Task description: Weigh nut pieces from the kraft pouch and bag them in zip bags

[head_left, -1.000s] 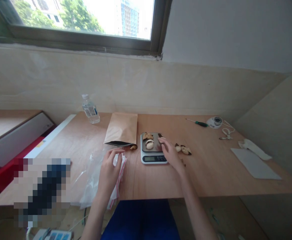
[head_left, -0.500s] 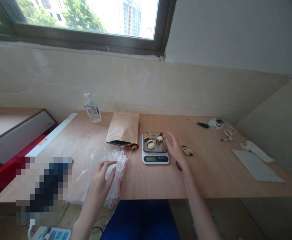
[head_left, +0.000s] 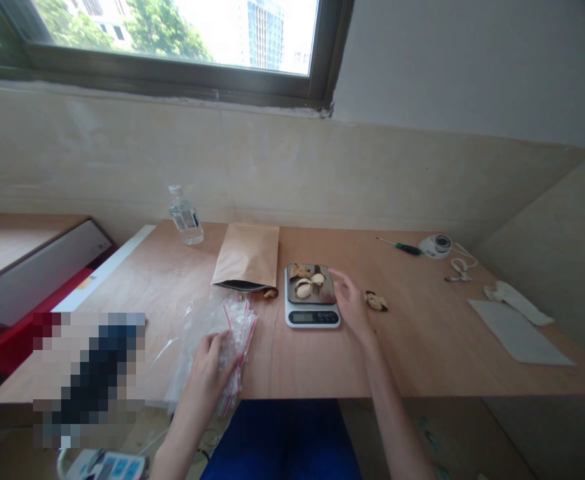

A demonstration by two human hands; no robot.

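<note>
My left hand lies over a pile of clear zip-lock bags with red strips, thumb and index finger around the edge of a bag. A white kitchen scale with a shiny metal plate stands right of the bags. Several pale brown pieces that look like dried mushrooms sit on its plate. Beside the scale's right edge is my right hand, fingers apart and holding nothing; its fingertips are at the plate's edge. Another dried mushroom rests on the table just right of this hand.
A brown paper pouch lies with its mouth facing me, a dried mushroom piece at its corner. Behind stands a water bottle. To the right are a screwdriver, a white camera with cable, and a white sheet.
My left hand has shifted slightly down and closed on a bag's edge. My right hand has moved a little left against the scale. A mushroom on the plate's right side lies differently.
</note>
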